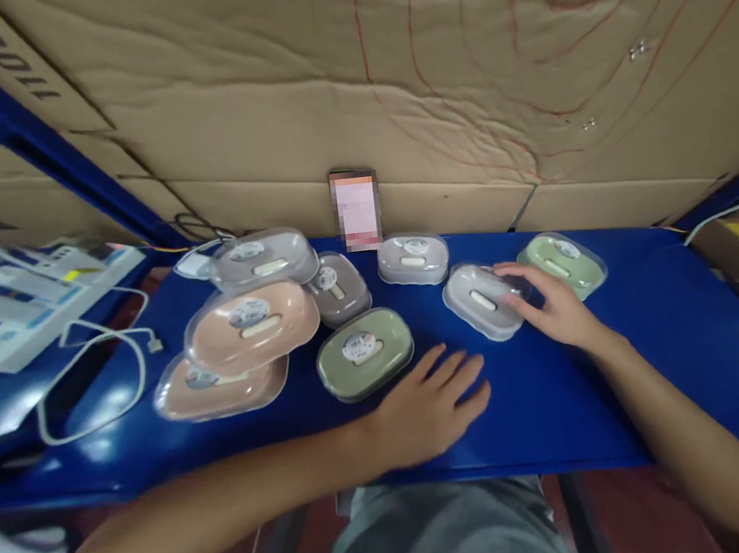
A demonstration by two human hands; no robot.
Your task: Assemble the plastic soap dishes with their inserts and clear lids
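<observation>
My right hand (554, 305) has its thumb and fingers on the right side of a grey lidded dish (474, 301), which lies tilted on the blue table (667, 342). The dish has a clear cover and a white oblong piece in its top. My left hand (432, 406) rests palm down near the front edge, fingers spread, holding nothing. Just beyond its wrist is a green lidded dish (346, 371) with a round label. Another green dish (584, 271) sits behind my right hand, partly covered by it. A second grey dish (395, 265) stands farther back.
To the left are two pink dishes, the upper one (218, 341) overlapping the lower one (224, 397). A large grey dish (294, 254) and a smaller grey one (347, 283) lie behind. A white power strip (48, 301) and a cable (140, 388) occupy the left. Cardboard (262, 129) walls the back.
</observation>
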